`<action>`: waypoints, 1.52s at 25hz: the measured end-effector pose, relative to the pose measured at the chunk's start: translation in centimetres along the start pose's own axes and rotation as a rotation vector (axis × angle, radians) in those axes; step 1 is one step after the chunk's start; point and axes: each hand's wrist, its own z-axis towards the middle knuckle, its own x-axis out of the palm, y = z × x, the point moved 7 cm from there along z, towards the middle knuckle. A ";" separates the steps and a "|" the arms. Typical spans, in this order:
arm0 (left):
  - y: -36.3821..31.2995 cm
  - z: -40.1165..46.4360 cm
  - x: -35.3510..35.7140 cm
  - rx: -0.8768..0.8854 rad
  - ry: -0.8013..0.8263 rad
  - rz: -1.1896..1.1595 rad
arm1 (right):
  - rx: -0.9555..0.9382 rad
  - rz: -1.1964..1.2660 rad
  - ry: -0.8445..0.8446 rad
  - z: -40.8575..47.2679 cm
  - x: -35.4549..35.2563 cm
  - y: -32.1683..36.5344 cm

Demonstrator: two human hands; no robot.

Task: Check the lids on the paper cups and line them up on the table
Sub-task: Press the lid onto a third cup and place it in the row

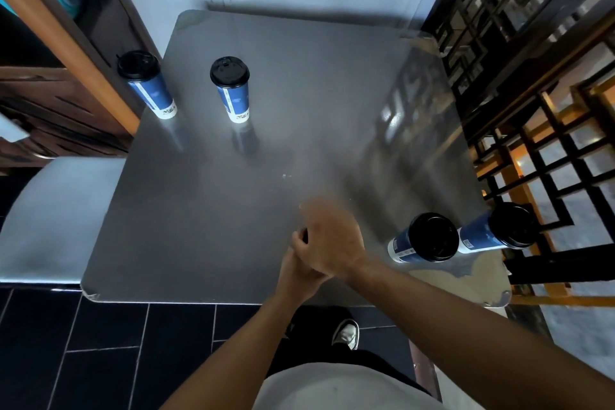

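Four lidded cups (229,90) stand apart on the table (266,130) — right hand (332,243) covers left hand (301,261), grips unreadable, no cup held — next, reach one.

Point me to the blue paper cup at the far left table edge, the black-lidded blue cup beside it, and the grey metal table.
Far-left blue paper cup (151,90): head view, blue wall.
Neighbouring black-lidded blue cup (229,70): head view, lid top.
Grey metal table (299,93): head view, bare top.

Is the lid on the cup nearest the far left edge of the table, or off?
On. The far-left cup stands upright with its black lid covering the whole rim. Whether it is fully snapped down, the picture cannot tell.
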 end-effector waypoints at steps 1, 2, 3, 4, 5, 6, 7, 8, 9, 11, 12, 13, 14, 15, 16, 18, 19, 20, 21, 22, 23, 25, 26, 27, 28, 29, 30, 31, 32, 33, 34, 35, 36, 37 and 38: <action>1.0 0.0 0.1 -0.096 -0.020 -0.074 | 0.011 0.025 -0.006 -0.3 -0.3 -0.4; 2.0 -0.1 -0.2 -0.180 -0.055 -0.133 | 0.032 0.053 -0.005 -0.7 -0.5 -0.9; 2.6 -0.2 -0.1 -0.217 -0.050 -0.204 | 0.061 0.096 0.005 -1.2 -0.5 -1.5; 2.6 -0.2 -0.5 -0.221 -0.070 -0.238 | 0.100 0.160 0.020 -1.6 -0.4 -2.1; 2.9 -0.3 -0.4 -0.219 -0.081 -0.297 | 0.141 0.244 0.035 -1.8 -0.2 -2.8; 2.8 -0.6 -0.7 -0.214 -0.092 -0.339 | 0.179 0.341 0.050 -1.8 0.0 -3.4; 2.8 -0.9 -0.9 -0.227 -0.081 -0.387 | 0.207 0.435 0.068 -1.8 0.1 -3.8; 2.7 -1.2 -1.2 -0.231 -0.066 -0.388 | 0.225 0.514 0.088 -1.7 0.2 -4.1; 2.7 -1.4 -1.2 -0.250 -0.038 -0.393 | 0.237 0.576 0.101 -1.7 0.2 -4.2; 2.5 -1.6 -1.5 -0.269 0.035 -0.344 | 0.261 0.672 0.103 -1.8 -0.1 -4.5; 2.0 -1.6 -1.8 -0.269 0.066 -0.320 | 0.268 0.717 0.101 -1.9 -0.3 -4.6; 1.6 -1.6 -2.0 -0.273 0.082 -0.321 | 0.269 0.759 0.102 -1.9 -0.7 -4.6; 1.4 -1.5 -2.1 -0.280 0.099 -0.344 | 0.265 0.796 0.108 -2.0 -1.1 -4.7; 1.2 -1.5 -2.2 -0.290 0.111 -0.373 | 0.259 0.831 0.119 -2.0 -1.4 -4.8; 0.8 -1.6 -2.4 -0.290 0.126 -0.392 | 0.249 0.874 0.139 -2.0 -1.8 -4.9; 0.0 -1.7 -2.7 -0.269 0.160 -0.448 | 0.222 0.970 0.183 -2.2 -2.1 -5.1; -0.6 -1.8 -2.9 -0.255 0.178 -0.499 | 0.210 1.008 0.197 -2.2 -2.2 -5.3; -1.1 -1.8 -3.2 -0.239 0.200 -0.546 | 0.201 1.043 0.209 -2.2 -2.2 -5.4; -1.6 -1.9 -3.5 -0.226 0.225 -0.592 | 0.191 1.076 0.223 -2.2 -2.2 -5.4; -1.9 -2.0 -3.7 -0.214 0.252 -0.627 | 0.178 1.107 0.238 -2.2 -2.2 -5.4; -2.1 -2.1 -3.8 -0.209 0.280 -0.665 | 0.163 1.133 0.250 -2.2 -2.2 -5.3; -2.2 -2.4 -3.9 -0.211 0.333 -0.751 | 0.122 1.172 0.268 -2.2 -2.4 -5.0; -2.2 -2.6 -3.8 -0.216 0.355 -0.788 | 0.105 1.191 0.281 -2.2 -2.5 -4.9; -2.2 -2.7 -3.8 -0.225 0.369 -0.819 | 0.094 1.211 0.297 -2.2 -2.7 -4.8; -2.3 -2.9 -3.7 -0.232 0.381 -0.846 | 0.086 1.230 0.313 -2.3 -2.8 -4.7; -2.4 -3.0 -3.5 -0.243 0.394 -0.876 | 0.081 1.246 0.327 -2.3 -2.9 -4.6; -2.4 -3.1 -3.3 -0.256 0.409 -0.910 | 0.075 1.261 0.341 -2.4 -3.1 -4.6; -2.5 -3.3 -3.1 -0.269 0.430 -0.952 | 0.065 1.275 0.352 -2.4 -3.2 -4.5; -2.7 -3.4 -3.0 -0.271 0.456 -1.001 | 0.050 1.287 0.364 -2.5 -3.4 -4.5; -3.1 -3.5 -2.9 -0.261 0.486 -1.058 | 0.033 1.296 0.378 -2.5 -3.7 -4.4; -3.5 -3.7 -2.9 -0.247 0.516 -1.119 | 0.017 1.300 0.392 -2.5 -3.9 -4.2; -3.9 -3.9 -2.9 -0.236 0.541 -1.183 | 0.003 1.303 0.405 -2.5 -4.2 -4.1; -4.3 -4.0 -2.8 -0.223 0.562 -1.241 | -0.011 1.306 0.414 -2.4 -4.7 -3.9; -4.8 -4.2 -2.7 -0.212 0.590 -1.297 | -0.030 1.311 0.420 -2.4 -5.1 -3.7; -5.2 -4.4 -2.5 -0.203 0.636 -1.357 | -0.054 1.319 0.421 -2.3 -5.6 -3.5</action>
